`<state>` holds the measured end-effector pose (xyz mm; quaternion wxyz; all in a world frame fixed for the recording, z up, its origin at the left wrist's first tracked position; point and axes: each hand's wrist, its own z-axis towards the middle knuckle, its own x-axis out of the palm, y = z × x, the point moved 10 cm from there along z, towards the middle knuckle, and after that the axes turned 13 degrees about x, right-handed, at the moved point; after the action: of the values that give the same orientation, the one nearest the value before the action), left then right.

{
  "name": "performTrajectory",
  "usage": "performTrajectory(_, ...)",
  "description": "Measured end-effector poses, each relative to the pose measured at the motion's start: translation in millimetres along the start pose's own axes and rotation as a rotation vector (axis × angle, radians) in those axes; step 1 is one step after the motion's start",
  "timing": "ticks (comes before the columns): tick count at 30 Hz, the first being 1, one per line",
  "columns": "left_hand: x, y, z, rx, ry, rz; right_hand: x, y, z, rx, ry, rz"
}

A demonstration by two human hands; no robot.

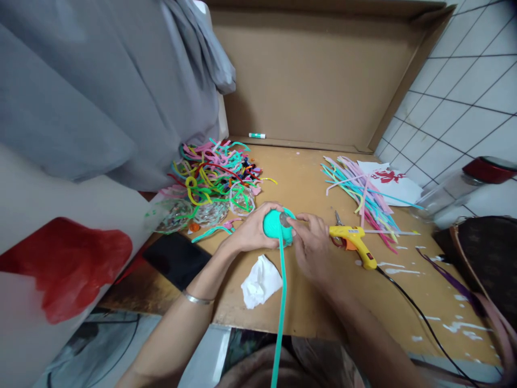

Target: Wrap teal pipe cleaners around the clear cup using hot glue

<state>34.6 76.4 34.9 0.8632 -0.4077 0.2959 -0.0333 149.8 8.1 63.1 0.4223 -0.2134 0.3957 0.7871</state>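
Observation:
My left hand (258,226) is closed around the side of a rounded form wrapped in turquoise chenille stem (272,224). A small grey-brown round patch (284,219) shows at its upper right; I cannot tell whether it is a separate piece or bare surface. My right hand (313,240) has curled fingers, with thumb and forefinger pressed against the form's right edge beside that patch. A loose turquoise chenille stem (281,302) runs from the form down toward my lap. A crumpled white tissue (261,283) lies below my hands.
A yellow glue gun (351,237) with a black cord lies right of my right hand, near scissors (338,218). Chenille stems (359,188) lie behind; a colourful pile (214,172) is at left. Also present: black phone (181,261), clear bottle (452,188), brown bag (480,258), cardboard wall (323,81).

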Motion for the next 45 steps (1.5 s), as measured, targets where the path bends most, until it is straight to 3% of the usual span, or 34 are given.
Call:
performTrajectory(13,0.4,0.8,0.0,-0.021,0.008,-0.049,3.6,-3.3,-1.3,0.03,0.022,0.012)
performTrajectory(21,-1.0,-0.8,0.9,-0.019,-0.002,-0.038,-0.5,-6.1,-1.9,0.023,-0.066,0.051)
performTrajectory(29,-0.2,10.6,-2.8,-0.053,-0.004,-0.053,-4.4,4.0,-7.3,-0.026,-0.05,-0.016)
performTrajectory(32,-1.0,12.4,-2.0,-0.03,-0.017,-0.051,-16.5,-16.1,-11.6,0.051,-0.052,-0.167)
performTrajectory(36,0.1,10.0,-0.4,-0.016,-0.011,-0.04,-49.5,-64.1,-14.4,0.223,-0.113,-0.359)
performTrajectory(40,1.3,4.0,1.0,-0.009,-0.011,-0.039,-55.1,-119.4,-17.6,0.541,0.086,-0.816)
performTrajectory(42,0.9,3.0,1.2,-0.016,-0.017,-0.031,-51.9,-132.2,-21.0,0.625,0.175,-0.883)
performTrajectory(45,-0.3,4.1,1.0,-0.028,-0.026,-0.029,-48.3,-143.5,-23.0,0.69,0.207,-0.888)
